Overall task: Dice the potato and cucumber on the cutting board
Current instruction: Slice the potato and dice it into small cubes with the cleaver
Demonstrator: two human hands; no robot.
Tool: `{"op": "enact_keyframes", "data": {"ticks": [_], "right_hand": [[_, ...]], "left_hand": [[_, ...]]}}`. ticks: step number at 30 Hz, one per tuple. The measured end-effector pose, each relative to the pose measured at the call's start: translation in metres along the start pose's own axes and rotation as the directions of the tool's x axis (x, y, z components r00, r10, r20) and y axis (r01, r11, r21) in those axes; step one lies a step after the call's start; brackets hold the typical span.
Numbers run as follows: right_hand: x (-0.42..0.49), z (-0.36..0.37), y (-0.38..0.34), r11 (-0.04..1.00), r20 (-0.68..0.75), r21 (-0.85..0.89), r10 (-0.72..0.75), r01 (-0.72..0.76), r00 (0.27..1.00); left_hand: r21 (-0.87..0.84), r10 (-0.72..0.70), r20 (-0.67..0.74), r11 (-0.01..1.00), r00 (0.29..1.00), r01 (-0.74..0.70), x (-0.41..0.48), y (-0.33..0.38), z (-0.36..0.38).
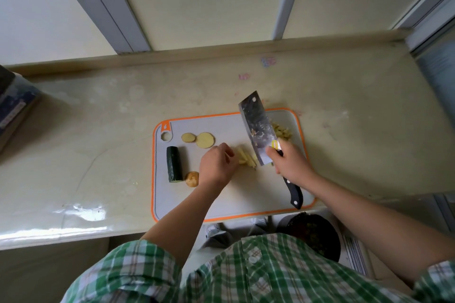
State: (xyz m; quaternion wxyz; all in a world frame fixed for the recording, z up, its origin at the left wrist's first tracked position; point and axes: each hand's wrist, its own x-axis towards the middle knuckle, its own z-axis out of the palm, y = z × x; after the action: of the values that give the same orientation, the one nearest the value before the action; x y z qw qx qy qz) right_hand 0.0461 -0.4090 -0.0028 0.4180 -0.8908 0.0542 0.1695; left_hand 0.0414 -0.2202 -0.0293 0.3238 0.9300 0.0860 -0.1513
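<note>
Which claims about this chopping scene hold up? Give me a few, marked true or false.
1. The right hand holds the cleaver. True.
2. The cucumber is diced. False: it lies in one piece on the board.
3. The left hand is beside potato sticks. True.
4. The board's rim is blue. False: it is orange.

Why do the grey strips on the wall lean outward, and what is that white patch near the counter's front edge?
Head view: the wide-angle lens fans the grey strips outward and bows the counter; the white patch is glare off its glossy surface; the light is soft, so shadows on the cutting board are faint.
</note>
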Motion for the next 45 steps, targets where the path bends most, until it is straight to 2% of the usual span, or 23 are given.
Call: {"op": "enact_keyframes", "data": {"ticks": [4, 7, 11, 16, 21, 23, 27, 31, 35, 39, 45], "right_hand": [[-0.004, -0.006, 0.002, 0.994, 0.078, 0.090, 0.052, -0.059, 0.996], [-0.007, -0.006, 0.006, 0.990, 0.064, 0.124, 0.064, -0.071, 0.996], [-0.010, -0.008, 0.008, 0.984, 0.052, 0.159, 0.067, -0.074, 0.996], [-0.009, -0.008, 0.009, 0.981, 0.036, 0.173, 0.078, -0.083, 0.996], [-0.009, -0.005, 0.003, 0.992, 0.041, 0.116, 0.049, -0.054, 0.998], [-0.008, -0.004, 0.002, 0.997, 0.049, 0.077, 0.027, -0.031, 0.998], [-0.004, 0.004, 0.005, 0.997, 0.030, -0.066, -0.034, 0.036, 0.999], [-0.006, 0.012, 0.006, 0.935, 0.077, -0.333, -0.099, 0.119, 0.992], [-0.012, 0.020, 0.008, 0.874, 0.077, -0.467, -0.112, 0.135, 0.991], [-0.016, 0.026, 0.010, 0.859, 0.071, -0.494, -0.117, 0.137, 0.991], [-0.014, 0.028, 0.007, 0.862, 0.048, -0.489, -0.125, 0.132, 0.991]], "left_hand": [[0.208, 0.295, 0.067, 0.930, 0.953, -0.303, 0.009, 0.000, 0.001], [0.345, 0.492, 0.170, 0.782, 0.854, -0.520, 0.017, 0.002, 0.004], [0.463, 0.572, 0.283, 0.621, 0.770, -0.632, 0.024, 0.002, 0.009], [0.521, 0.524, 0.354, 0.578, 0.775, -0.628, 0.023, 0.010, 0.008], [0.570, 0.411, 0.345, 0.623, 0.844, -0.536, 0.017, 0.016, 0.009], [0.569, 0.349, 0.300, 0.681, 0.888, -0.460, 0.015, 0.012, 0.009], [0.520, 0.233, 0.147, 0.809, 0.961, -0.276, 0.011, -0.003, 0.003], [0.382, 0.210, 0.086, 0.896, 0.974, -0.227, 0.006, -0.010, 0.000], [0.291, 0.165, 0.037, 0.942, 0.986, -0.168, -0.002, -0.019, -0.004], [0.272, 0.189, 0.010, 0.945, 0.982, -0.185, -0.005, -0.022, -0.005], [0.319, 0.329, 0.062, 0.888, 0.942, -0.331, -0.009, -0.017, -0.001]]}}
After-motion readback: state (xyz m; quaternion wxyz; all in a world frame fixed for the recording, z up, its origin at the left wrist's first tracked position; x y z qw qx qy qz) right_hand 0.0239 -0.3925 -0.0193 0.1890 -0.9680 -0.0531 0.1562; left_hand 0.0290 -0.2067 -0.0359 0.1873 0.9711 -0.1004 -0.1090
